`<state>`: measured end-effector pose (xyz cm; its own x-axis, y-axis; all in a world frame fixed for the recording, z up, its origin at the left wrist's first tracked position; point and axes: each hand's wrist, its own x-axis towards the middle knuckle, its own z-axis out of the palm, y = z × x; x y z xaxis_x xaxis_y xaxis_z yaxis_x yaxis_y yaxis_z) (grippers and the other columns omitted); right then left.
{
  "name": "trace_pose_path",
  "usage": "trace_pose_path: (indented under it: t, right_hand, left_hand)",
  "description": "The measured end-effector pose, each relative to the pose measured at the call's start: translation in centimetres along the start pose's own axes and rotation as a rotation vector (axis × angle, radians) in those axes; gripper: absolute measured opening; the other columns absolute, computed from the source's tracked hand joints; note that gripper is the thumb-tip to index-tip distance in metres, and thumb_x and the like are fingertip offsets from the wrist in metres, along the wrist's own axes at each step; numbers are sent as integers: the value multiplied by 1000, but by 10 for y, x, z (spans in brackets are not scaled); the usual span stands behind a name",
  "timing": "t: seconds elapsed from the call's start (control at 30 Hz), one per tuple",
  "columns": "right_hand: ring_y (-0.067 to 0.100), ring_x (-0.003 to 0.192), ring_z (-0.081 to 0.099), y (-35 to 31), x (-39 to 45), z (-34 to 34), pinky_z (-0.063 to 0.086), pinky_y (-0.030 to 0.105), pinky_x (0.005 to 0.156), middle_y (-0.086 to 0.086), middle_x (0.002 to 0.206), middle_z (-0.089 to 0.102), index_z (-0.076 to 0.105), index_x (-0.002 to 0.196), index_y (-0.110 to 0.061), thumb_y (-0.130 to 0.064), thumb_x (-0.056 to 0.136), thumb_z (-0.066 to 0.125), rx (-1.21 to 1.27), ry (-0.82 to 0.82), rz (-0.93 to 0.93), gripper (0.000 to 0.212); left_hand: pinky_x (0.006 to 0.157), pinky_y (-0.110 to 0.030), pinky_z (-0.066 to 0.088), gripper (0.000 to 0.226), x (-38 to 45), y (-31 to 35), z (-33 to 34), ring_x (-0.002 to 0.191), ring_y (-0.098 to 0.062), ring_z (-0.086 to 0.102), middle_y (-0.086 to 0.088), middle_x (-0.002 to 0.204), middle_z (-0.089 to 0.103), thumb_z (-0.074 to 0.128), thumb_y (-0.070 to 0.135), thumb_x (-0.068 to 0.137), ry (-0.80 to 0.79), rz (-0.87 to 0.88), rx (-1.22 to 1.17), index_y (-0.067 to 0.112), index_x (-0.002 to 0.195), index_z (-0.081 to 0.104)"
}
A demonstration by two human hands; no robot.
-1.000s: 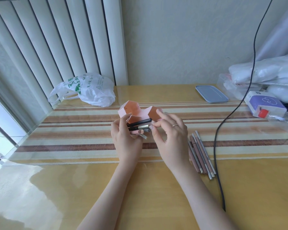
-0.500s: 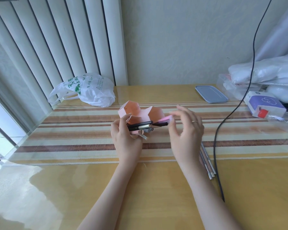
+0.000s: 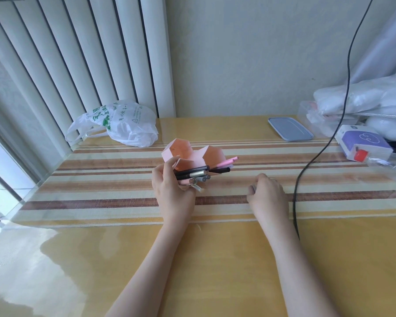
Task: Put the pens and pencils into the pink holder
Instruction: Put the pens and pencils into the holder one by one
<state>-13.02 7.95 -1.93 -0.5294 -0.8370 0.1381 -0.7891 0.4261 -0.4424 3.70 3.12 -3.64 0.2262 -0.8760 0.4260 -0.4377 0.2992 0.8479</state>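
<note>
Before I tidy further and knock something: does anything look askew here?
Yes. The pink holder is tipped toward the camera, and the pens gripped by the left hand stick out sideways rather than upright.

pink hexagonal holder (image 3: 193, 154) on table, pens (image 3: 193, 173) bunched beside it

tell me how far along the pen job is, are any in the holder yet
Nothing clearly done: the pink holder shows empty cups at the back, though the front one is hidden behind the pens. In hand: the left hand grips a bundle of pens in front of it. The right hand is down on the table, covering whatever lies there. Left: getting the bundle into the holder.
</note>
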Motion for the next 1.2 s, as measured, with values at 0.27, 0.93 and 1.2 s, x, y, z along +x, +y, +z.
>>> trace_pose_path:
  t: [0.27,0.93,1.2]
  right_hand:
    - [24,81,52,-12,-2,5,38,30,59,10,90,59,55,83,-7,-2,88,56,-59,-13,-34,7]
    - [16,77,67,-36,-14,-28,57,32,71,4,88,57,48,99,-12,5,91,56,1715,81,-90,21]
    - [22,85,66,-52,-35,-23,58,40,77,9,90,63,43,96,-21,8,86,62,1380,420,-448,37]
  left_hand:
    - [87,-26,31,72,0,1,-1,102,-8,34,8,112,38,62,-6,61,-15,-3,-3,30,122,50]
    - [88,-28,35,70,1,2,-2,102,-7,34,8,112,40,63,-3,62,-23,-17,-24,33,120,49]
    - [88,-28,35,69,-1,2,-2,100,-6,33,10,111,38,65,-1,62,-26,12,3,31,121,50]
